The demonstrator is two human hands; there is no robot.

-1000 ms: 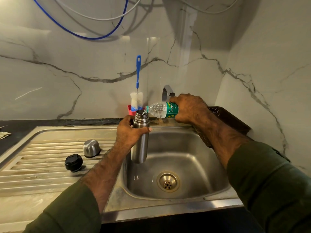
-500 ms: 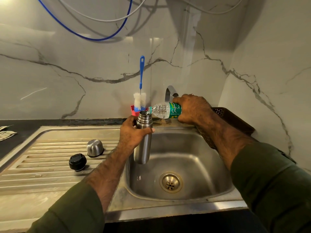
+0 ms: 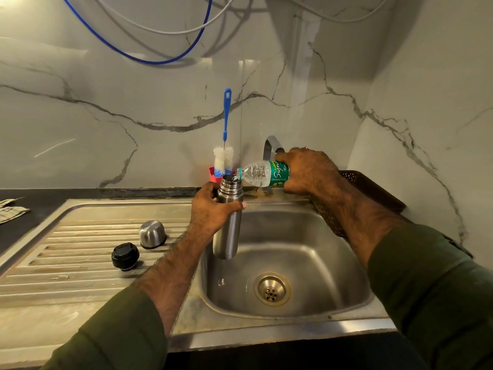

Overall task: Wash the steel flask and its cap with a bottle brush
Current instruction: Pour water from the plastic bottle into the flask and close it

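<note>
Little shifted since the earlier frames: same pour held, water bottle tipped about as before, view drifted slightly. Left hand wrapped round upper body of steel flask, fingers and thumb clamped on it just below the threaded neck; held upright over the left part of the sink, presumably so spills fall into the basin and not onto the bench. Right hand clamped round the base half of the bottle, laid nearly horizontal, mouth resting at or just over the flask's rim. Pour itself hard to confirm: a glint at the opening suggests water entering, not certain.

Steel cap set dome-up on the ribbed drainboard, black stopper just beside it, both well apart from the flask; parked there to drain and stay within left-hand reach. Bottle brush standing bristles-down in a red holder against the wall, behind the flask, untouched. Tap behind the right hand, no flow seen from it.

Judged stage: early, filling for rinse; scrubbing of flask and cap not yet begun. Next step likely calls for setting the bottle down to free the right hand for the brush.
</note>
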